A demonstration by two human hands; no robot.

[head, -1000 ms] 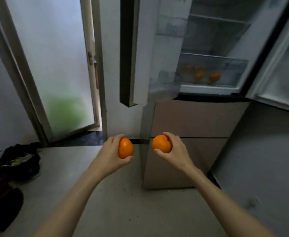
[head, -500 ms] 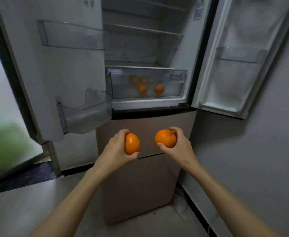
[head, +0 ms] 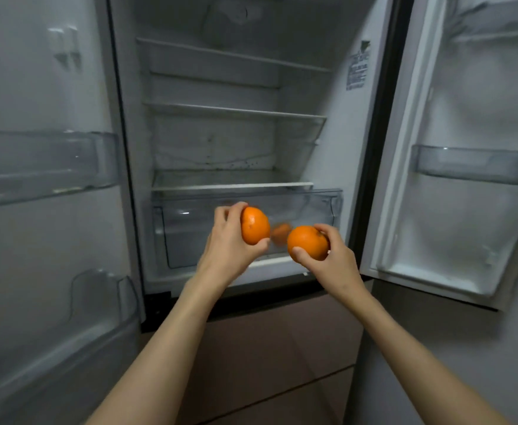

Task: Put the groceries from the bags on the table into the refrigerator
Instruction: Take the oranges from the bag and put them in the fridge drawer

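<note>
The refrigerator (head: 233,142) stands open, both doors swung wide, one blurred orange (head: 280,234) inside its clear drawer (head: 328,207). Before that drawer, the left hand (head: 225,248) grips an orange (head: 254,225); the right hand (head: 334,259) grips another orange (head: 308,243)

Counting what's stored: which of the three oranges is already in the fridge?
The blurred orange behind the clear crisper drawer front; no hand holds it.

Single head view, close in front of the open refrigerator (head: 239,142), facing straight into it, angled slightly down at its crisper drawer (head: 319,207).
</note>
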